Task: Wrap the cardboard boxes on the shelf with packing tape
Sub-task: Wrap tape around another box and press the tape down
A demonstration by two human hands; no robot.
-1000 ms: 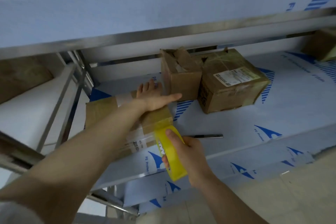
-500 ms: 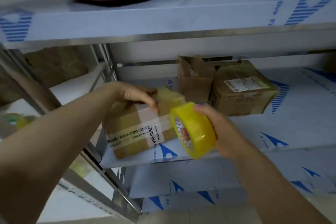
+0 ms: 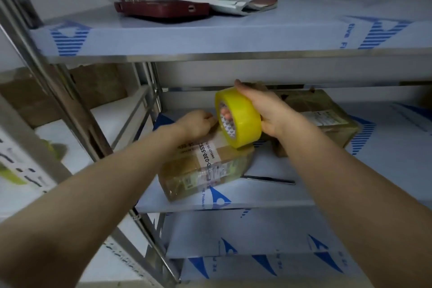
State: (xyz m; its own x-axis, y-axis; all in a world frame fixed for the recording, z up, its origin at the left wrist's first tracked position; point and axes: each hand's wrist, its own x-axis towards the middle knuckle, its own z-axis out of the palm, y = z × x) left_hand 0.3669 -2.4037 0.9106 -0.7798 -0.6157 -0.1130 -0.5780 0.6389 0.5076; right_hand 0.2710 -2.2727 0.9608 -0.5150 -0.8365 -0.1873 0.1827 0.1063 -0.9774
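Blue-and-white metal shelves fill our view. On the middle shelf [image 3: 257,202], near its front edge, lies a cardboard box [image 3: 187,172] with a white label. Our left hand [image 3: 196,121] sits on top of it with fingers curled; we cannot tell if it pinches anything. Our right hand [image 3: 265,110] grips the yellow tape roll [image 3: 244,121], fingers poked through its hole, close beside the left hand and over the box's back corner. A second box [image 3: 327,116] sits behind, to the right. A thin metal tool [image 3: 268,179] lies beside the near box. A red case [image 3: 163,8] rests on the top shelf [image 3: 233,37].
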